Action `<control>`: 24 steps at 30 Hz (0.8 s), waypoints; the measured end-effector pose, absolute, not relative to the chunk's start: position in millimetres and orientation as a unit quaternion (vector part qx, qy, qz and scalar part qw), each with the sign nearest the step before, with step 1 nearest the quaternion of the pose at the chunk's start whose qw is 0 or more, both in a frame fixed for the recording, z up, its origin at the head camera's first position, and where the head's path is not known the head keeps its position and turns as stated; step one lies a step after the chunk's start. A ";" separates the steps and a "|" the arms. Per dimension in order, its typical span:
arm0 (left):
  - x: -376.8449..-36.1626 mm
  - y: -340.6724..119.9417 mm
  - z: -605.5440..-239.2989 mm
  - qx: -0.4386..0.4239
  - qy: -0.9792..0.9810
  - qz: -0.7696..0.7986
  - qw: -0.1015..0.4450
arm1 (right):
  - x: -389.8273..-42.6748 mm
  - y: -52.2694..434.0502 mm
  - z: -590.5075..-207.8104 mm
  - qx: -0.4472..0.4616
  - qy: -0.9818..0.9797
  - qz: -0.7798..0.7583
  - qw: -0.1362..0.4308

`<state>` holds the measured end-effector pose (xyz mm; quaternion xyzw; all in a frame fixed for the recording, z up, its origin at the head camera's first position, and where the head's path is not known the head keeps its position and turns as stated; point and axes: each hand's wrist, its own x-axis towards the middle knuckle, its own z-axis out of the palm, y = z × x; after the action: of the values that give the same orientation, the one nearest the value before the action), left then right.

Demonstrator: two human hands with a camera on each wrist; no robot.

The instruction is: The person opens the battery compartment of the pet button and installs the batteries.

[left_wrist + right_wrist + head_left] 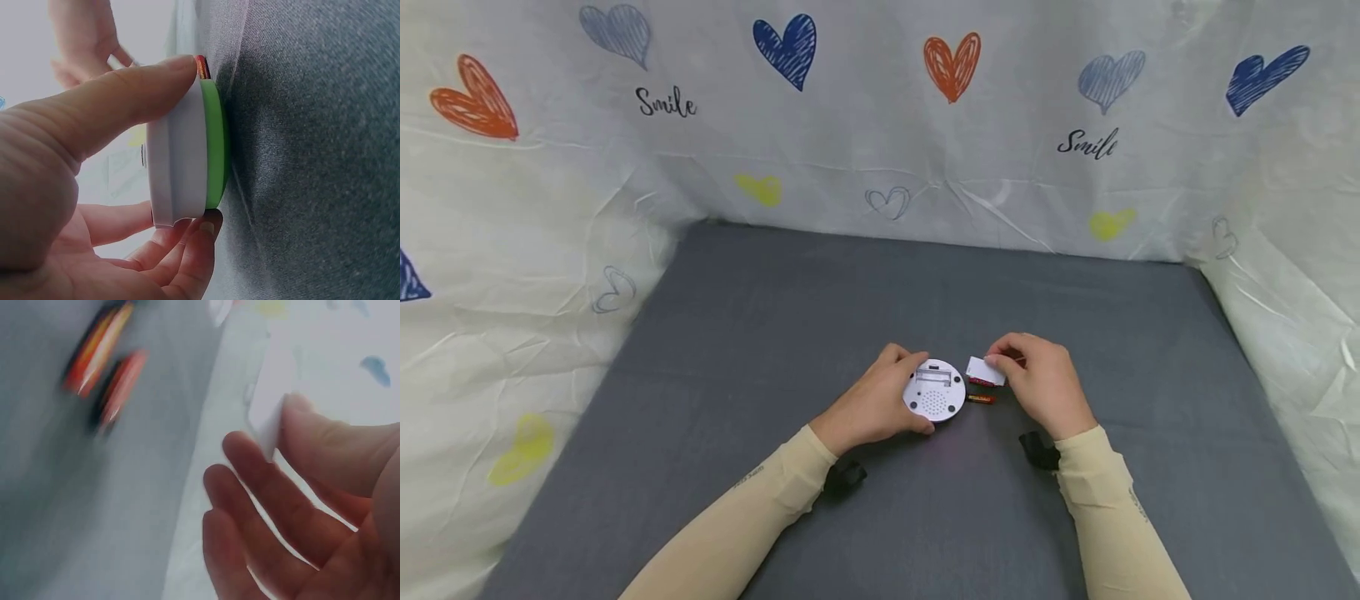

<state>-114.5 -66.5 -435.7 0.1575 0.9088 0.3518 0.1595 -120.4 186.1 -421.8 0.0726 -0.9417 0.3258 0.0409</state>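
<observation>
1. Round white device [935, 392] sits at the middle of the dark grey cloth [925, 517], its perforated face up; in the left wrist view, a green rim [215, 144] shows on the side facing the cloth.
2. On that upper face is an open rectangular compartment [933, 377], on the side farther from the person, with the perforated dots nearer.
3. Left hand [876, 400] holds the device by its edge, thumb on the near side and fingers round the far side.
4. Right hand [1043, 379] pinches a small white cover [984, 369] between thumb and forefinger; the other fingers are loosely bent.
5. Two batteries lie on the cloth to the right of the device: an orange-and-black battery [981, 399] just beside it, and a red battery [981, 382] partly under the cover in the head view.
6. Beige sleeves [737, 508] cover both forearms.
7. White sheeting [850, 125] printed with hearts stands behind the cloth.
</observation>
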 end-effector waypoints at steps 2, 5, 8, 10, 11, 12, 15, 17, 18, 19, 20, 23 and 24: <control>-114.2 -67.3 -435.2 0.152 0.910 0.352 0.159 | -117.1 203.4 -425.2 0.060 -0.950 0.305 0.040; -114.4 -68.8 -434.8 0.144 0.912 0.349 0.158 | -110.5 227.3 -430.4 0.033 -0.956 0.288 0.029; -115.1 -70.1 -434.5 0.142 0.913 0.349 0.155 | -104.5 245.3 -434.7 0.006 -0.960 0.280 0.014; -115.6 -70.5 -434.4 0.143 0.913 0.350 0.154 | -101.6 253.6 -437.4 -0.005 -0.961 0.276 0.002; -115.7 -70.5 -434.6 0.143 0.913 0.349 0.154 | -100.8 256.6 -438.9 -0.009 -0.961 0.277 -0.003; -115.8 -70.5 -434.5 0.143 0.914 0.348 0.153 | -100.3 259.0 -440.4 -0.010 -0.961 0.277 -0.009; -115.8 -69.9 -434.6 0.143 0.915 0.345 0.152 | -99.8 264.1 -444.1 -0.013 -0.961 0.274 -0.023; -115.8 -69.0 -434.8 0.145 0.915 0.344 0.153 | -99.8 266.1 -445.1 -0.016 -0.962 0.272 -0.027; -116.1 -68.4 -435.1 0.147 0.915 0.344 0.154 | -99.8 266.6 -445.0 -0.017 -0.962 0.270 -0.026; -116.3 -67.6 -435.3 0.148 0.914 0.344 0.154 | -100.3 266.4 -444.6 -0.017 -0.963 0.268 -0.023; -116.6 -66.8 -435.5 0.150 0.914 0.345 0.154 | -101.5 265.1 -444.0 -0.016 -0.964 0.266 -0.018; -117.8 -64.2 -436.2 0.152 0.912 0.347 0.154 | -108.0 254.1 -441.9 0.006 -0.964 0.264 -0.006; -118.1 -63.2 -436.3 0.153 0.912 0.347 0.155 | -111.0 248.0 -441.4 0.019 -0.964 0.264 -0.005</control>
<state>-118.1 -63.2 -436.3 0.1530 0.9123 0.3471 0.1545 -111.0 248.0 -441.4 0.0193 -0.9644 0.2636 -0.0048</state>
